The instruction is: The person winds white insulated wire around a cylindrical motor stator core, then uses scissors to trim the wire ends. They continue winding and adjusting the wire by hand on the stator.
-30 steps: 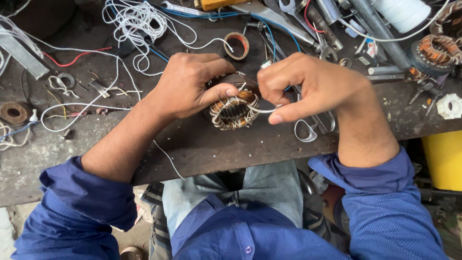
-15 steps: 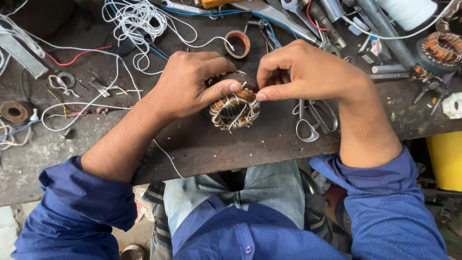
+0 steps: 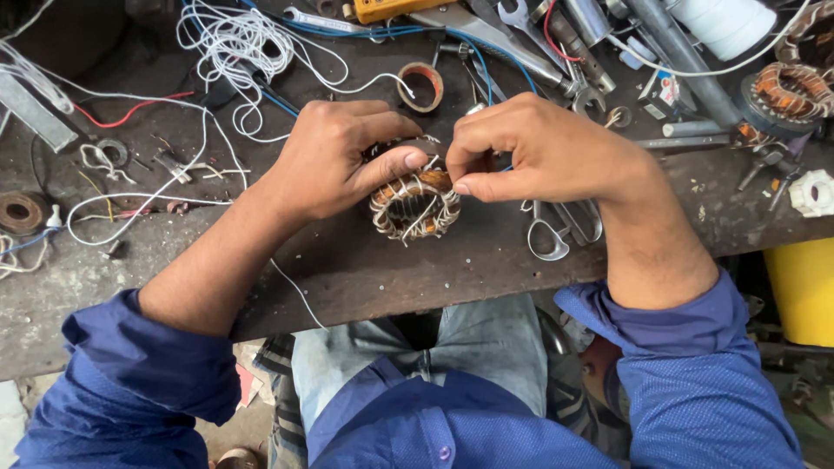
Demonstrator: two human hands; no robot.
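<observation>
Stator coil [image 3: 415, 203], a ring of copper winding laced with white thread, set on the dark worktop [image 3: 391, 269] near its front edge, between both hands. Held on its left rim by the left hand [image 3: 334, 156], thumb laid across the top of the winding, other fingers curled over the far side; grip clenched on the coil. Met on its right rim by the right hand [image 3: 539, 152], thumb and forefinger pinched tight on a bit of white thread [image 3: 432, 165] right at the winding's top edge, touching the copper.

Compared with half a second ago: right hand pinch lower and closer in on the coil's upper right rim, knuckles more bunched. Compared with a second ago: right hand drawn in from a spot off to the right of the coil, the stretch of taut thread between pinch and coil no longer seen. Left hand and coil much as before, same place on the worktop.

Just right of the coil, partly under the right wrist, a pair of scissors [image 3: 556, 230] with metal loop handles. Behind the hands, a small roll of tape [image 3: 422, 87], a tangle of white wire [image 3: 230, 43], spanners [image 3: 530, 26] and other tools. At far right, a second wound stator [image 3: 792, 91]. Blue sleeves pushed up on both forearms.
</observation>
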